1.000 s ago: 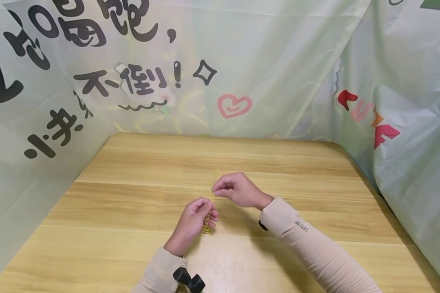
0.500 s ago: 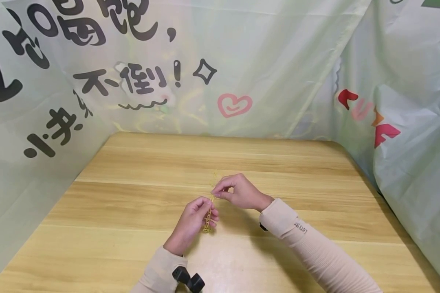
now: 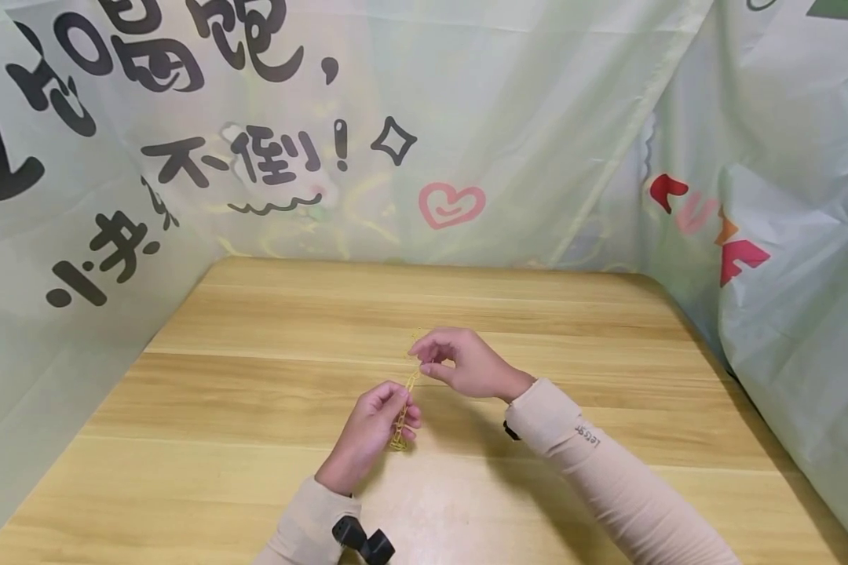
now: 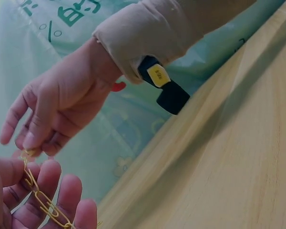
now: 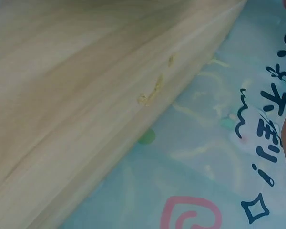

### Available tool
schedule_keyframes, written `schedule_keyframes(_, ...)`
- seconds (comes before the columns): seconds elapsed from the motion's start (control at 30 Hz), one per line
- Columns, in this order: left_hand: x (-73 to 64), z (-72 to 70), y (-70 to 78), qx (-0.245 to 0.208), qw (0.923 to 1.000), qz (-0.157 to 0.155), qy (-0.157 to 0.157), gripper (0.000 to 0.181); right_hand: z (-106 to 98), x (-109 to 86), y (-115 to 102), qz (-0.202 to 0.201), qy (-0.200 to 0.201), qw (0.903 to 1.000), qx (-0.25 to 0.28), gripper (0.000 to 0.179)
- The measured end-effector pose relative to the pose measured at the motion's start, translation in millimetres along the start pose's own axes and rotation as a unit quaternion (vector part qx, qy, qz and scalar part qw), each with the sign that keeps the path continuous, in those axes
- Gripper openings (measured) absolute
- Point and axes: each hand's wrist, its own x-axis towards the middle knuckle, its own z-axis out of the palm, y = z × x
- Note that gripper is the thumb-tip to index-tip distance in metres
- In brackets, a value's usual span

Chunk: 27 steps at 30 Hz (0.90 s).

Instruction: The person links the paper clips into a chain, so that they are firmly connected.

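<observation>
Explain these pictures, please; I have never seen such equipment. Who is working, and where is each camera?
There is no machine, only a person's left hand and right hand, both bare. The wide view comes from a camera on the head, looking forward and down. The other two come from cameras on the left and right wrists. The left hand grips a chain of yellow paper clips; the right hand appears to pinch its upper end. On the wooden table, beyond the hands, lie small yellow pieces, too blurred to name surely. Behind the table hangs printed sheeting.

The chain (image 3: 399, 436) is yellow, the table (image 3: 240, 471) tan wood-grained, the sleeves (image 3: 618, 482) beige
</observation>
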Motion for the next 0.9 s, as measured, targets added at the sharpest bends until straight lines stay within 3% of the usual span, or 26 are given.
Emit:
schedule_keyframes(0.17, -0.7, -0.3, -0.4, 0.039, 0.9991, 0.003, 0.018, 0.024, -1.0, 2.3, -5.0, 0.0, 0.011, 0.9995, 0.03, 0.025)
schedule_keyframes(0.33, -1.0, -1.1, -1.8, 0.08, 0.9959, 0.021, 0.036, 0.033, 3.8, 2.6, -7.7, -0.001, -0.002, 0.9999, 0.017, 0.026)
schedule_keyframes(0.57, 1.3, -2.8, -3.5, 0.08, 0.9956, 0.037, 0.033, 0.024, 10.3, 3.8, -3.8, -0.003, -0.012, 0.9997, 0.02, 0.024)
schedule_keyframes(0.9, 1.7, -1.7, -2.8, 0.065, 0.9966, 0.033, 0.038, 0.022, 15.7, 9.1, -4.6, 0.004, -0.014, 0.9991, 0.039, 0.017)
